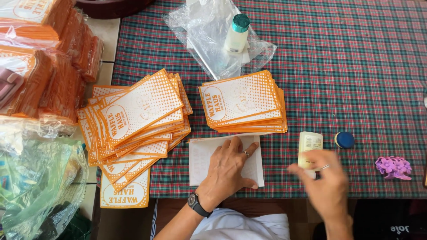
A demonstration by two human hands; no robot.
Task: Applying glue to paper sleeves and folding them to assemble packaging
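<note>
My left hand (pixel 229 166), with a ring and a black wristwatch, lies flat with spread fingers on a white paper sleeve (pixel 201 161) turned blank side up. My right hand (pixel 324 181) is blurred and closed around a small pale yellow glue bottle (pixel 309 146) with its cap off. The bottle's blue cap (pixel 344 140) rests on the cloth just right of it. A neat stack of orange-and-white printed sleeves (pixel 242 102) sits right behind the white sleeve. A loose fanned pile of the same sleeves (pixel 133 122) spreads to the left.
A plaid cloth (pixel 356 66) covers the table. A clear plastic bag (pixel 209 40) with a second green-capped bottle (pixel 236 33) lies at the back. Wrapped orange bundles (pixel 40 66) and plastic bags (pixel 35 178) crowd the left side. A purple hair clip (pixel 393 166) sits at right.
</note>
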